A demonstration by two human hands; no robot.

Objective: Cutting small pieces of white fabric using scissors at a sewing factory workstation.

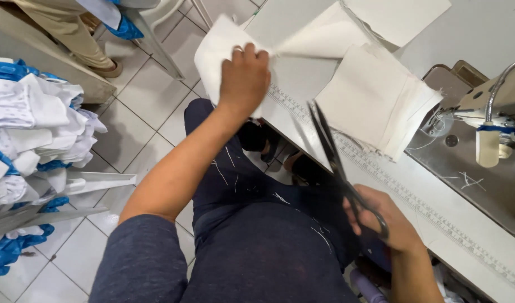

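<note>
While left hand (244, 76) grips cloth (218, 53), right hand (383, 219) holds scissors (338, 165).

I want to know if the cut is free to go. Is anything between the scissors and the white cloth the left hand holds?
Nothing visible: the scissors in the right hand point across bare table edge toward the white cloth gripped by the left hand.

My left fingers (247, 66) gripped a cloth piece (218, 53) at upper centre; a cloth stack (375, 98) lay right of it on the surface (481, 33), scissors (338, 165) below in my right hand (383, 219).
</note>
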